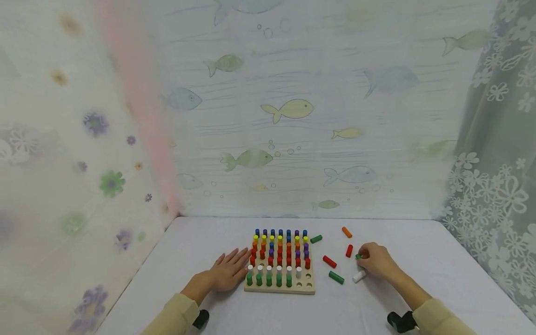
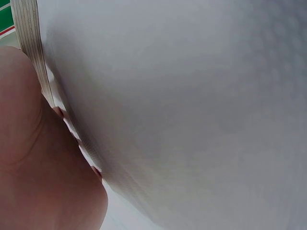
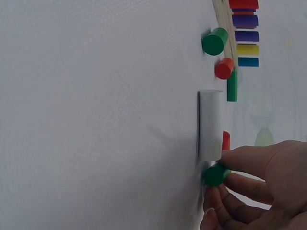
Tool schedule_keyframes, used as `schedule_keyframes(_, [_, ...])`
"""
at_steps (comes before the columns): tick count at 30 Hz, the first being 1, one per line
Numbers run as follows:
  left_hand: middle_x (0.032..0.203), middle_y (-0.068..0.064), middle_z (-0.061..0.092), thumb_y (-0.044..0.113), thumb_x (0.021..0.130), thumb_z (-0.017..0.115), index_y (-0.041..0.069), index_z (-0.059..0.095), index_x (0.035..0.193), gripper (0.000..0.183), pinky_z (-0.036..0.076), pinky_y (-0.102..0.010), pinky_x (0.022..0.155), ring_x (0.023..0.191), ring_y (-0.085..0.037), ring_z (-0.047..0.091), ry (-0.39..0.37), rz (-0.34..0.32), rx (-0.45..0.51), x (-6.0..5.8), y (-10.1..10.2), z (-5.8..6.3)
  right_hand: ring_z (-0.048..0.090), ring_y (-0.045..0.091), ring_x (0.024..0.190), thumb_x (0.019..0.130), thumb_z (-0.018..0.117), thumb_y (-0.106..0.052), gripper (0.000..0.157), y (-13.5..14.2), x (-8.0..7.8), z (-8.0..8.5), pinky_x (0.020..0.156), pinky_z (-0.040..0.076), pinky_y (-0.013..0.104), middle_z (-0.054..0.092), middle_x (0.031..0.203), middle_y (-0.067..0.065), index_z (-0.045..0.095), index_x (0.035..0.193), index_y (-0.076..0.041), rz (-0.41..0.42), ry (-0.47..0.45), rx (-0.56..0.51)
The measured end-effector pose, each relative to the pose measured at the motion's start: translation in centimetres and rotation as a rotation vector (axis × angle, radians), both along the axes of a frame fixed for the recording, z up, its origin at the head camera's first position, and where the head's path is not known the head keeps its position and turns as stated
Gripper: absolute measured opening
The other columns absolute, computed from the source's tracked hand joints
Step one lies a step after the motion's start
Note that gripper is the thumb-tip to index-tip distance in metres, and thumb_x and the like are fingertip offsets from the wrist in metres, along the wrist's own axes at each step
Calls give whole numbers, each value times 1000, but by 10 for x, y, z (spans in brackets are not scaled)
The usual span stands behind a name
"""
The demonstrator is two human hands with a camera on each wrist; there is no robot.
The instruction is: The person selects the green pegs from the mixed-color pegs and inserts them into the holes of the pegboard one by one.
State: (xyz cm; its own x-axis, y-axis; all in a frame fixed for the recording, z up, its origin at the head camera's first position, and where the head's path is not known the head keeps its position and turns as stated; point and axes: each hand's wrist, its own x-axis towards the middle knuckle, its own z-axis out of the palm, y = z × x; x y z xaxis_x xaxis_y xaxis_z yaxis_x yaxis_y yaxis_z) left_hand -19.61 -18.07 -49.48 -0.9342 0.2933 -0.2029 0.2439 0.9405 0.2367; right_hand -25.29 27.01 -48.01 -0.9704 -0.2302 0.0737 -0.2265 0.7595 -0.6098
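A wooden pegboard (image 1: 279,291) stands on the white table with rows of coloured pegs upright in it. My left hand (image 1: 229,272) rests with fingers spread against the board's left side; in the left wrist view only part of that hand (image 2: 43,143) shows, beside the board's edge. Over the table to the right, my right hand (image 1: 377,261) pinches a green peg (image 3: 215,175) between thumb and fingers. Right by these fingertips lies a white peg (image 1: 358,276). Round holes (image 1: 309,276) show at the board's front right corner, and another in the red row.
Loose pegs lie between board and right hand: a green peg (image 1: 336,278), a red peg (image 1: 329,261) and another red peg (image 1: 349,251). Farther back are an orange peg (image 1: 346,232) and a green one. A fish-patterned curtain (image 1: 293,139) hangs behind the table.
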Motion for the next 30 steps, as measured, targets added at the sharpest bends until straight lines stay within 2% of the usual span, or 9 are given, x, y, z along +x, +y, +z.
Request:
schedule_keyframes(6, [170, -2, 22, 51, 108, 38, 19, 24, 164, 66, 10, -63, 123, 157, -31, 16, 0, -2, 12, -1, 0, 0, 60, 22, 84, 89, 72, -4, 23, 5, 2, 0, 70, 55, 35, 67, 93, 10, 67, 107, 9, -20, -10, -43])
schedule_keyframes(10, [171, -2, 20, 53, 108, 36, 20, 22, 165, 67, 6, -64, 123, 158, -32, 13, -7, -7, 32, -5, -4, -8, 59, 21, 83, 90, 73, -5, 23, 8, 4, 0, 68, 53, 33, 68, 92, 9, 68, 107, 9, -27, -12, -71])
schedule_keyframes(16, [171, -3, 21, 57, 107, 33, 19, 23, 164, 70, 5, -64, 123, 157, -33, 13, 24, -16, 64, -10, -9, -20, 60, 19, 82, 90, 72, -6, 22, 11, 6, 4, 67, 51, 30, 70, 90, 6, 69, 107, 8, -27, -12, -82])
schedule_keyframes(24, [171, -2, 20, 56, 107, 34, 20, 23, 165, 69, 5, -64, 123, 158, -31, 13, 19, -13, 67, -11, -9, -20, 62, 19, 84, 91, 73, -9, 23, 13, 16, 13, 69, 52, 32, 70, 89, 4, 70, 108, 6, -31, -30, -114])
schedule_keyframes(30, [171, -3, 19, 56, 107, 34, 20, 22, 165, 69, 5, -64, 123, 158, -32, 12, 13, -11, 62, -10, -8, -18, 63, 19, 83, 92, 74, -12, 24, 14, 20, 19, 69, 53, 33, 71, 88, 3, 70, 108, 5, -3, -42, -137])
